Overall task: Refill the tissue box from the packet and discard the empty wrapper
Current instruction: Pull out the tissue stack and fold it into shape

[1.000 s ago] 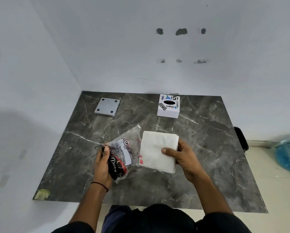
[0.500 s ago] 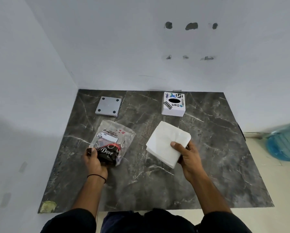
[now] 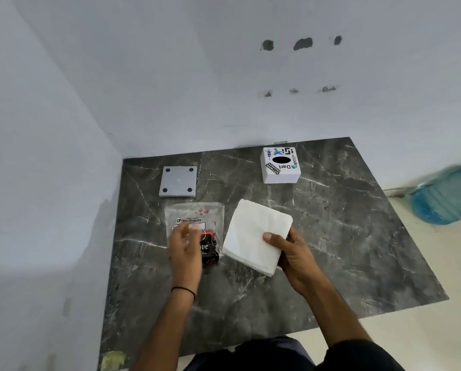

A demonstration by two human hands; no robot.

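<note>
Since half a second ago the left hand (image 3: 184,246) has let go of the wrapper (image 3: 194,223) and lifted just above it, blurred with motion, fingers loosely spread and holding nothing, while the wrapper now lies flat on the dark marble table (image 3: 331,250). The right hand (image 3: 293,253) has kept its grip on the stack of white tissues (image 3: 253,236), thumb on top and fingers beneath, its near edge raised off the surface. So the first part looks done: the tissues are out of the packet, though a dark red and black item still shows inside the clear plastic. The white tissue box (image 3: 280,166) stands well apart at the far side of the table, its oval slot dark, and a grey square plate (image 3: 178,181), which may be its base, lies to the left near the wall. Still to do, as I judge it: loading the stack into the box, closing it, and throwing the wrapper away
</note>
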